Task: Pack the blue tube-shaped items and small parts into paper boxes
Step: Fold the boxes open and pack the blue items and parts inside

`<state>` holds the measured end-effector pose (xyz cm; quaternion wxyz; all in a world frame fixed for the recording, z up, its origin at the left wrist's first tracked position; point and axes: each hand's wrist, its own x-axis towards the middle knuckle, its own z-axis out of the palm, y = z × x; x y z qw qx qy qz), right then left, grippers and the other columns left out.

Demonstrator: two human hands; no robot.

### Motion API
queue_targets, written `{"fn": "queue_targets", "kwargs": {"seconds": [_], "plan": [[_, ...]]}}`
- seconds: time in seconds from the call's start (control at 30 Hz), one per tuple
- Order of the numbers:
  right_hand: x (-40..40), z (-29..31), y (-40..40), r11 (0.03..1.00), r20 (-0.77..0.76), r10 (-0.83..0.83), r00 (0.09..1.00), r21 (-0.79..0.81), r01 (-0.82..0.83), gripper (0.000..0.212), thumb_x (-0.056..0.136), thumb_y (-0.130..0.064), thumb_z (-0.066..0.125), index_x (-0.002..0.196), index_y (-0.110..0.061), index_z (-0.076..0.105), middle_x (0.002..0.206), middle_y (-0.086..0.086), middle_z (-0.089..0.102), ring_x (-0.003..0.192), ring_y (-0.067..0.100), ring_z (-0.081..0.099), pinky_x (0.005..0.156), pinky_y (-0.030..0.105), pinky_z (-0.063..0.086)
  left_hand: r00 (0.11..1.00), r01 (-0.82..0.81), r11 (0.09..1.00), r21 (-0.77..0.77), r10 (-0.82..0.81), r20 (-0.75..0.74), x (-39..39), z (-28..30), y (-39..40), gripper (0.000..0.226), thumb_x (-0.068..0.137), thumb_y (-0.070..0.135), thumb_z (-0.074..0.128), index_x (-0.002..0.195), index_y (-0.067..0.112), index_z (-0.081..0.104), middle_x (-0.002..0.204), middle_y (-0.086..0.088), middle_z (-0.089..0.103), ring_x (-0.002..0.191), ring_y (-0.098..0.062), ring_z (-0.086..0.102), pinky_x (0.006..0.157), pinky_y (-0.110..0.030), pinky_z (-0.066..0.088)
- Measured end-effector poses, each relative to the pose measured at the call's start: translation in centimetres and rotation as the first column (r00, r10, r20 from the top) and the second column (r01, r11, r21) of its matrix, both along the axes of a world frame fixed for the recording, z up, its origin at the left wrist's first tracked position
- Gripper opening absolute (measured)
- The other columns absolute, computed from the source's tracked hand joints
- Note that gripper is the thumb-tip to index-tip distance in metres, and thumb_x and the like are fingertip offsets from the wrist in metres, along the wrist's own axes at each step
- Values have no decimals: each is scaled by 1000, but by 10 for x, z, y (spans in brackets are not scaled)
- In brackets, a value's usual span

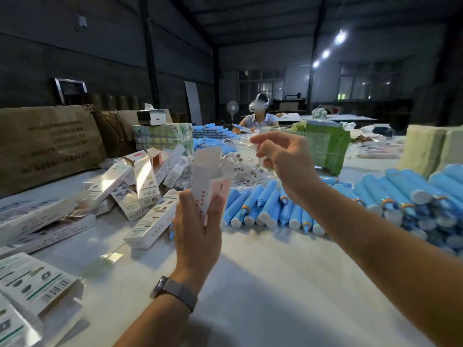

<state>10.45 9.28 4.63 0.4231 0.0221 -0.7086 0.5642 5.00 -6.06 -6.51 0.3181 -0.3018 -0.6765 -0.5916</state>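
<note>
Gripping an upright paper box (209, 181) with its top flaps open, the left hand (198, 229) wraps its lower end above the white table (263, 284); the right hand (283, 156) pinches a small clear part (259, 146) just beside it; blue tubes (265, 206) lie heaped behind.

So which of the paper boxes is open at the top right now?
The box held upright in the left hand, its top flaps standing open. The others lie flat in the pile on the table.
</note>
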Motion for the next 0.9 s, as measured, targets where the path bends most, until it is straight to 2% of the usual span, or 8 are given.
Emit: {"fn": "queue_targets", "kwargs": {"seconds": [0.07, 0.13, 0.23, 0.3, 0.4, 0.57, 0.77, 0.9], "plan": [[34, 3, -1, 1000, -58, -13, 998, 12, 14, 30, 85, 1, 62, 79, -24, 76, 69, 2, 70, 63, 15, 57, 54, 24, 47, 999, 50, 997, 51, -51, 18, 11, 6, 5, 28, 92, 45, 55, 96, 27, 34, 91, 13, 59, 79, 0, 63, 59, -18, 54], [62, 4, -3, 999, -122, -45, 991, 6, 47, 22, 86, -2, 70, 84, -23, 76, 69, 1, 72, 59, 11, 58, 56, 22, 51, 992, 100, 987, 125, -109, 67, 20, 10, 9, 28, 93, 45, 58, 94, 26, 38, 84, 22, 59, 76, 9, 61, 58, -12, 50], [88, 8, -4, 997, -153, -48, 987, 50, 57, 13, 88, -8, 71, 86, -21, 75, 73, 3, 74, 60, 12, 62, 57, 22, 53, 955, 214, 954, 211, -249, 158, 35, 11, 18, 33, 87, 54, 58, 95, 28, 40, 88, 29, 60, 82, 0, 64, 69, -23, 57], [97, 14, -5, 998, -168, -12, 986, 59, 23, 10, 89, -10, 70, 85, -18, 75, 71, 4, 73, 58, 13, 61, 54, 22, 50, 897, 304, 910, 283, -373, 237, 45, 7, 23, 30, 84, 49, 58, 98, 28, 42, 90, 19, 65, 87, -10, 68, 75, -32, 60], [104, 22, -8, 997, -183, 45, 982, 64, -34, 10, 87, -13, 68, 81, -18, 74, 66, 3, 69, 55, 14, 57, 51, 23, 46, 833, 375, 858, 351, -478, 278, 55, 4, 27, 27, 85, 46, 56, 101, 27, 44, 90, 9, 68, 90, -17, 71, 76, -32, 61], [110, 29, -9, 993, -170, 94, 981, 93, -79, 9, 83, -15, 67, 76, -18, 71, 65, 0, 65, 58, 14, 58, 50, 23, 45, 824, 448, 833, 325, -525, 212, 65, 4, 31, 19, 90, 40, 49, 101, 30, 38, 92, 21, 63, 93, -3, 67, 74, -19, 57], [114, 32, -11, 947, -32, -15, 999, 322, 25, 12, 78, -12, 60, 67, -15, 63, 52, -8, 57, 46, 5, 53, 48, 19, 41, 841, 488, 858, 162, -512, 176, 66, 3, 31, 16, 100, 44, 46, 92, 54, 36, 96, 30, 56, 96, 4, 59, 91, -40, 56], [116, 30, -15, 888, -87, -146, 985, 427, 169, 6, 73, -22, 62, 68, -22, 65, 59, -1, 63, 55, 26, 60, 58, 44, 56, 869, 457, 882, 112, -470, 156, 61, -1, 29, 18, 91, 46, 52, 95, 52, 36, 102, 24, 56, 100, -7, 59, 95, -52, 53]]}}
